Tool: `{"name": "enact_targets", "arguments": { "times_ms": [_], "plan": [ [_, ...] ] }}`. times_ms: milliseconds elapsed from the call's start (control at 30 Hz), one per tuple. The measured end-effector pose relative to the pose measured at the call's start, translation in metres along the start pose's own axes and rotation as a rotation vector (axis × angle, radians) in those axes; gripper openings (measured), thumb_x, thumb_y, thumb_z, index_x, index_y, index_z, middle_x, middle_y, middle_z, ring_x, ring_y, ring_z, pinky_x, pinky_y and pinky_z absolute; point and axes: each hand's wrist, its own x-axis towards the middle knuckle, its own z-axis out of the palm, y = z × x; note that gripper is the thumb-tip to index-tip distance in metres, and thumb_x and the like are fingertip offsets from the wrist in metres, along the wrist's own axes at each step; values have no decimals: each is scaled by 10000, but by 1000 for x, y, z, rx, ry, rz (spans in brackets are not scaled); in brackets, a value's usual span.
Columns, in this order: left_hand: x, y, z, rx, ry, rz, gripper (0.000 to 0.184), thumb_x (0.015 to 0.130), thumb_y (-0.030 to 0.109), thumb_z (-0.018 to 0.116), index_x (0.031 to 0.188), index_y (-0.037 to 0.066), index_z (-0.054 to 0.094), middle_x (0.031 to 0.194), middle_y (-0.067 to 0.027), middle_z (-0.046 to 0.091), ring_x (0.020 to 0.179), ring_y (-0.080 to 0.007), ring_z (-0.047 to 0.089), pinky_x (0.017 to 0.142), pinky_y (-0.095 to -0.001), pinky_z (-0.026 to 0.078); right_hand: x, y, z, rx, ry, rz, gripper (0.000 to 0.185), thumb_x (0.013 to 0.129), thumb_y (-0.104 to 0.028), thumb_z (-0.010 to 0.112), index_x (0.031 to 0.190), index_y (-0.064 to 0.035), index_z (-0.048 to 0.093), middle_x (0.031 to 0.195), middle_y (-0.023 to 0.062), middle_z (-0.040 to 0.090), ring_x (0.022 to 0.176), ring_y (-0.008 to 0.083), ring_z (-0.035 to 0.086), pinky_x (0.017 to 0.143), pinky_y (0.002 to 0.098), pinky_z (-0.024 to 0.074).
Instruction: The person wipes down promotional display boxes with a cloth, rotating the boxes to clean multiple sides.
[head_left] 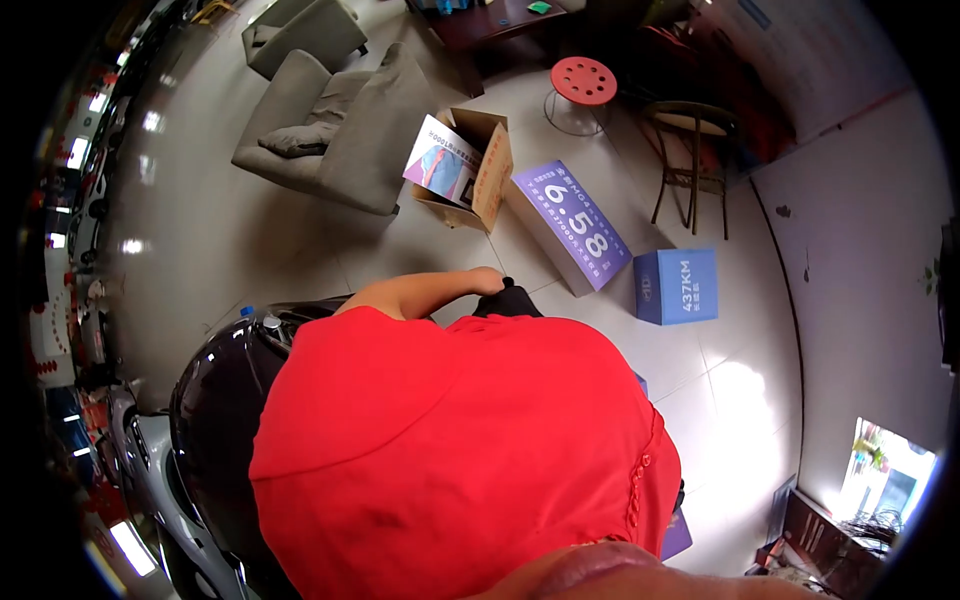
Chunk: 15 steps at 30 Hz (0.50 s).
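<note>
My left hand (487, 280) reaches out past the front of my red shirt (460, 430), with the forearm bent across. Its fingers look curled in and are mostly turned away. Right beside it is a black item (510, 301), partly covered by the shirt; its kind and whether the hand grips it are unclear. Beyond the hand stands an open cardboard box (492, 178) with a printed white board (440, 160) leaning out of it. A long purple printed box (572, 226) lies to the right of that. My right hand is hidden behind my body.
A blue box (677, 287) marked 437KM sits right of the purple box. Farther off are a red round stool (583, 81), a chair (692, 150), a grey armchair (350, 135) and a dark table (490, 24). A dark car (215, 420) is close on my left.
</note>
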Motion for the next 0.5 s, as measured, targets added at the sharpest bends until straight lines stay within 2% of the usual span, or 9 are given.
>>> {"name": "enact_targets", "arguments": {
  "times_ms": [100,133,200,267,300,400,500],
  "plan": [
    [-31,-32,11,-10,4,-3,353,879,280,490,857,-1,701,978,-242,691,917,-436,647,826,-536,499,8,-43,-7,112,42,-78,341,1060,-357,425,1229,-150,638,1346,59,597,1062,237,649,930,393,510],
    [-39,-42,12,-91,5,-139,358,879,285,496,900,-1,710,1005,-240,693,953,-437,645,867,-527,492,9,-59,-11,149,54,-110,342,1064,-356,420,1229,-151,639,1346,58,598,1060,235,650,929,392,512],
    [-65,-62,10,-102,30,-154,365,880,289,508,967,3,718,1051,-239,692,993,-430,642,898,-513,486,12,-102,-13,238,48,-167,340,1059,-353,428,1233,-151,638,1336,58,603,1051,230,654,922,387,514],
    [-89,-84,5,-190,103,-226,384,896,307,507,1025,18,723,1089,-228,692,1036,-414,638,936,-488,480,12,-154,-13,327,-5,-231,339,1041,-349,452,1243,-147,635,1316,59,610,1036,224,656,911,380,516],
    [-102,-92,3,-330,232,-287,381,901,268,465,947,-3,728,1030,-244,688,985,-427,652,900,-512,494,8,-182,-11,370,-40,-261,340,1032,-347,464,1247,-145,633,1307,59,613,1029,221,658,905,376,518],
    [-142,-120,-23,-514,333,-378,373,894,283,475,944,15,729,1051,-228,692,1004,-413,649,915,-500,492,-4,-254,-9,483,-182,-360,350,1005,-340,500,1261,-139,629,1277,60,623,1007,212,662,889,365,521],
    [-160,-168,-14,-657,446,-553,356,877,297,494,947,37,727,1046,-218,696,995,-400,656,907,-479,500,-19,-320,-3,555,-395,-448,369,978,-333,537,1276,-134,625,1248,61,633,985,204,666,872,355,525]
  ]
}}
